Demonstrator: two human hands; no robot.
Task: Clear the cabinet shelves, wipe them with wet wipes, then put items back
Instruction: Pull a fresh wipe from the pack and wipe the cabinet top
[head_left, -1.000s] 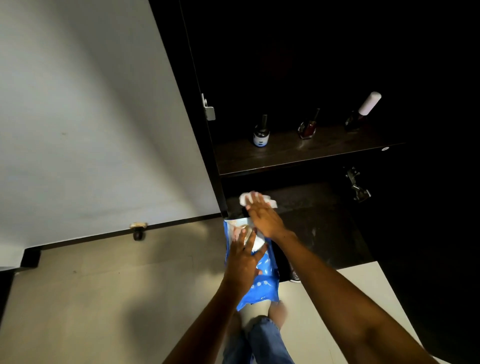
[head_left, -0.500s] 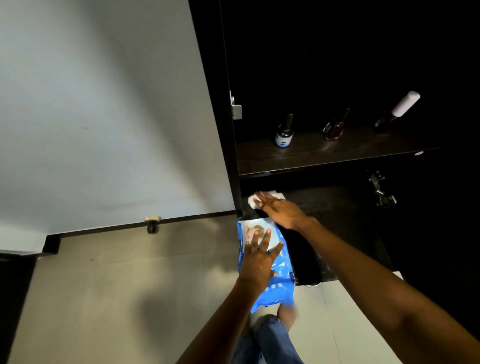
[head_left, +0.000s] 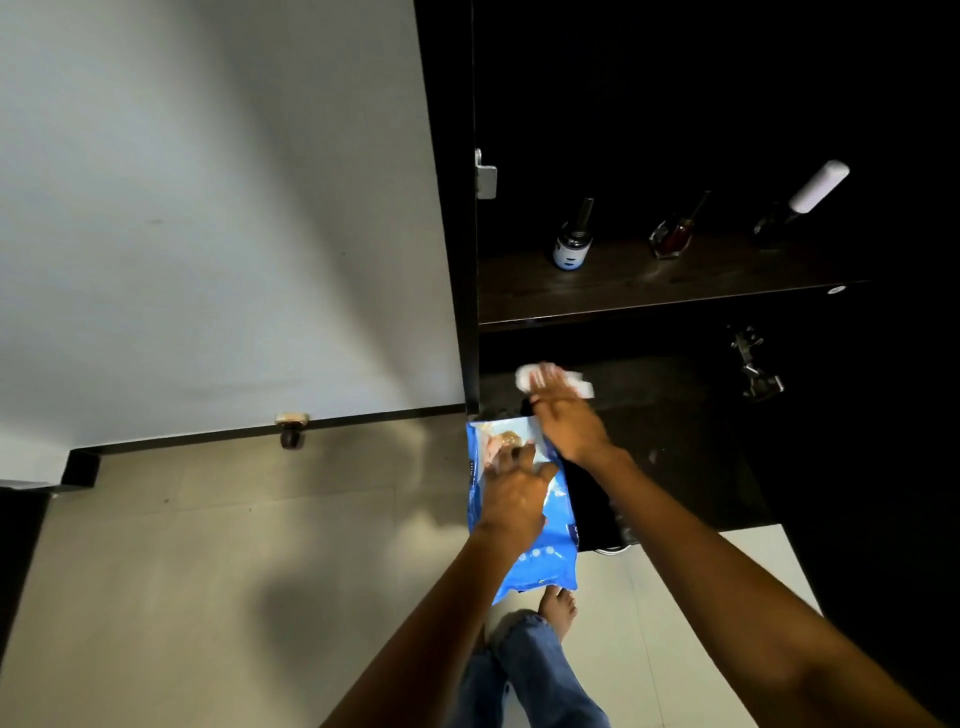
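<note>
My left hand (head_left: 514, 493) lies flat with spread fingers on a blue pack of wet wipes (head_left: 540, 561), which it carries in front of the dark cabinet. My right hand (head_left: 566, 421) presses a white wet wipe (head_left: 579, 382) onto the lower cabinet shelf (head_left: 675, 441), fingers stretched over it. The wipe sticks out past my fingertips near the shelf's left back. On the upper shelf (head_left: 649, 291) stand a small bottle with a blue and white label (head_left: 571, 244), a red nail polish bottle (head_left: 672, 236) and a dark bottle with a white cap (head_left: 802, 200).
The open cabinet door (head_left: 208, 208) fills the left, with a small knob (head_left: 291, 431) at its lower edge. Metal hinges (head_left: 485, 174) (head_left: 753, 366) sit on the cabinet's sides. Below are a tiled floor (head_left: 208, 571), my jeans leg and a bare foot (head_left: 558, 613).
My right hand has slid the wipe across the lower shelf, first left then back to the right. The left hand stays on the blue pack. The view shifted, cabinet now further right.
</note>
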